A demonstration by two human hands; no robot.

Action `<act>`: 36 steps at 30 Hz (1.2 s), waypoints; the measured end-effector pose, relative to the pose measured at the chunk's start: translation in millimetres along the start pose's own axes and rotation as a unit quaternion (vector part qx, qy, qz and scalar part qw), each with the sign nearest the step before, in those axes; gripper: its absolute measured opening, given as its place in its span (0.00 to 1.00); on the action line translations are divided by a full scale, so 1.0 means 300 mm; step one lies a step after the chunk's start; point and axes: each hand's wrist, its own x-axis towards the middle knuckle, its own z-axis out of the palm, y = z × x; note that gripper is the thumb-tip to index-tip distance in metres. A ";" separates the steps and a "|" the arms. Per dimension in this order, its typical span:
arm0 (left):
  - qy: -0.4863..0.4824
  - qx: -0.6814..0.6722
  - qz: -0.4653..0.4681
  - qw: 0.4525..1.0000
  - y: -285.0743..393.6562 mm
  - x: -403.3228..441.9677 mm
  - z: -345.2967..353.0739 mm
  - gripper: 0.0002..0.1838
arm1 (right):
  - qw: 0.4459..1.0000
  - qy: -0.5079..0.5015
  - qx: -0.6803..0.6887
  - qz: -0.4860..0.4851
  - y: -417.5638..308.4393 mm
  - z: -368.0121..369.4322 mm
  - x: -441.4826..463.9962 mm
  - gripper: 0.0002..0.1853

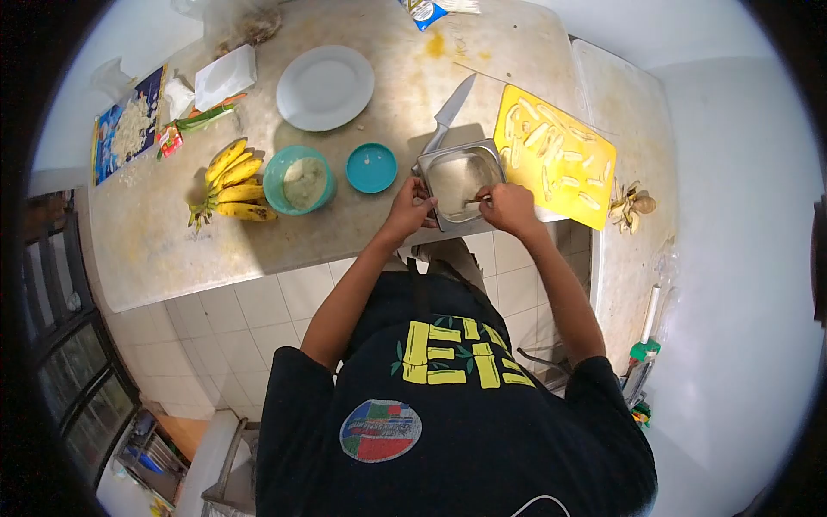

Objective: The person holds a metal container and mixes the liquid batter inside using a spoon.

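Observation:
A square metal pan (461, 168) with a pale mixture in it stands at the table's front edge. My left hand (412, 209) grips the pan's left side, thumb and fingers at its wall. In my right hand (508, 207), fingers pinched, is a small metal utensil that looks like a spoon (473, 202); its lower end is down in the pan. A knife (450, 108) lies just behind the pan, blade pointing away. To the right, a yellow cutting board (551, 155) bears several sliced banana pieces.
Left of the pan are a small teal lid (371, 168), a teal bowl (274, 179) with a pale lump inside, and a bunch of bananas (233, 185). Farther back lies a white plate (326, 86). Banana peels (633, 207) sit at the far right.

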 end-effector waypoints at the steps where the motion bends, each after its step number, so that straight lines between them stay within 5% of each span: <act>1: -0.004 -0.003 -0.004 1.000 0.001 0.004 0.001 0.19 | 1.000 0.001 0.021 -0.004 -0.022 0.009 0.011 0.10; 10: -0.040 -0.011 -0.016 0.999 0.030 -0.011 -0.026 0.22 | 0.987 0.149 0.062 -0.014 -0.087 0.058 0.154 0.08; 18: -0.021 -0.021 0.007 1.000 -0.007 -0.006 -0.018 0.27 | 0.968 0.039 -0.243 -0.052 0.098 0.043 0.105 0.15; 22: 0.010 -0.044 0.013 0.999 -0.015 0.001 0.015 0.20 | 0.944 0.034 -0.308 -0.115 0.104 0.053 0.022 0.12; 30: -0.001 -0.037 0.008 0.999 -0.040 0.001 0.044 0.26 | 0.971 -0.050 -0.170 -0.162 -0.091 -0.014 0.036 0.07; 36: -0.010 -0.027 0.000 1.000 -0.015 -0.009 0.010 0.22 | 0.970 0.041 -0.187 -0.149 -0.116 0.037 0.124 0.15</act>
